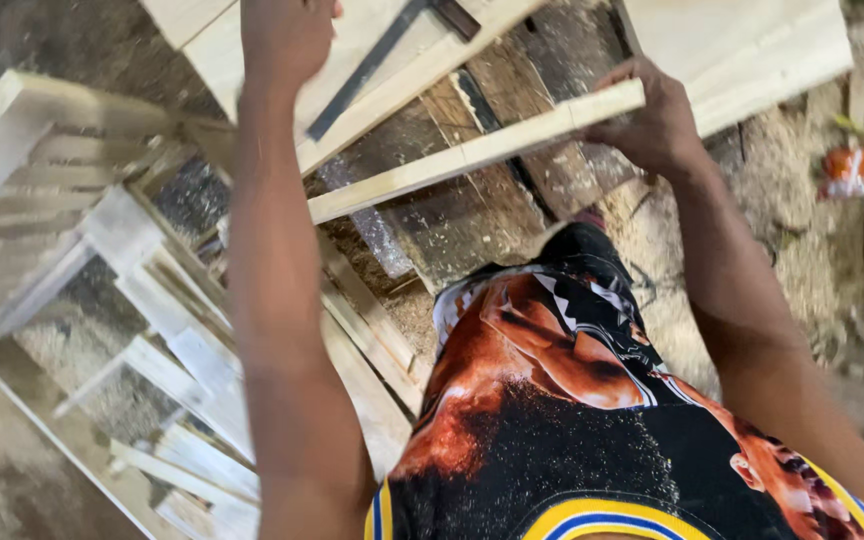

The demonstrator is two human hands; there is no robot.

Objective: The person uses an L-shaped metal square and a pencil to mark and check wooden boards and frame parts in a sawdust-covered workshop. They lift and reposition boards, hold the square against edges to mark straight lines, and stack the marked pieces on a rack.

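head view, looking down: a long pale wooden strip (472, 152) is seen running from lower left to upper right, its long axis slanted across a stack of rough boards (512, 190). the right hand (652, 120) is closed around the strip's upper right end, fingers (624, 72) curled over the top edge. the left hand (287, 35) is raised at the top of the frame, above the strip's other end and apart from it; whether its fingers are open or closed cannot be told, as they are cut off. a dark metal square (372, 65) lies on a pale plank (222, 50) just beside that hand. the right hand is therefore the nearer one.
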